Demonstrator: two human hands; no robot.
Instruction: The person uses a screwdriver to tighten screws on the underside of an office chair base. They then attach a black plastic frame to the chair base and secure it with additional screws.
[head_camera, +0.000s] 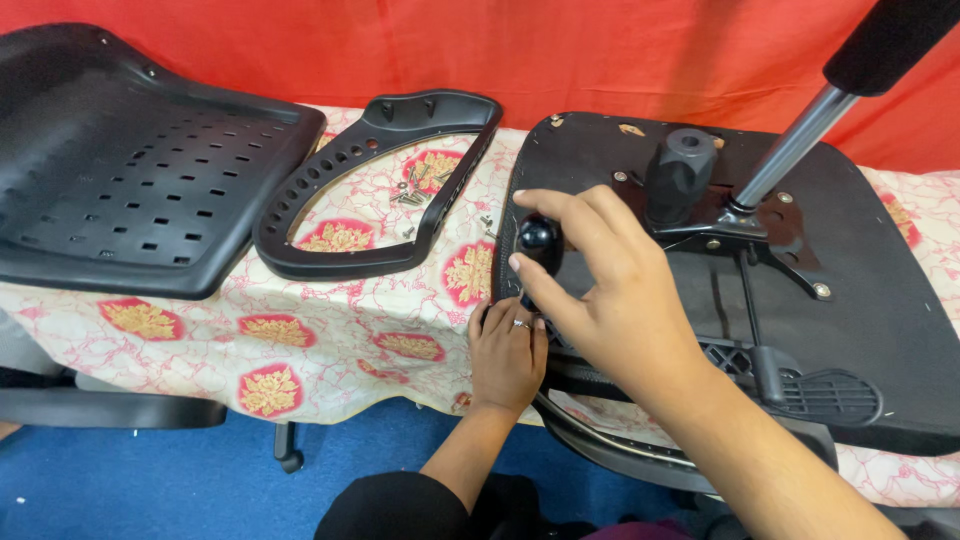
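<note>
Two hands work at the near edge of the upturned chair seat (850, 330) on the bench (330, 330). Right hand (600, 290) pinches a black knob (540, 243); left hand (507, 355), fingers curled, grips the seat edge just below the knob.

The right hand (600, 290) hid most of the black knob (540, 243); the gas cylinder (800, 140) ran off the top edge.
</note>
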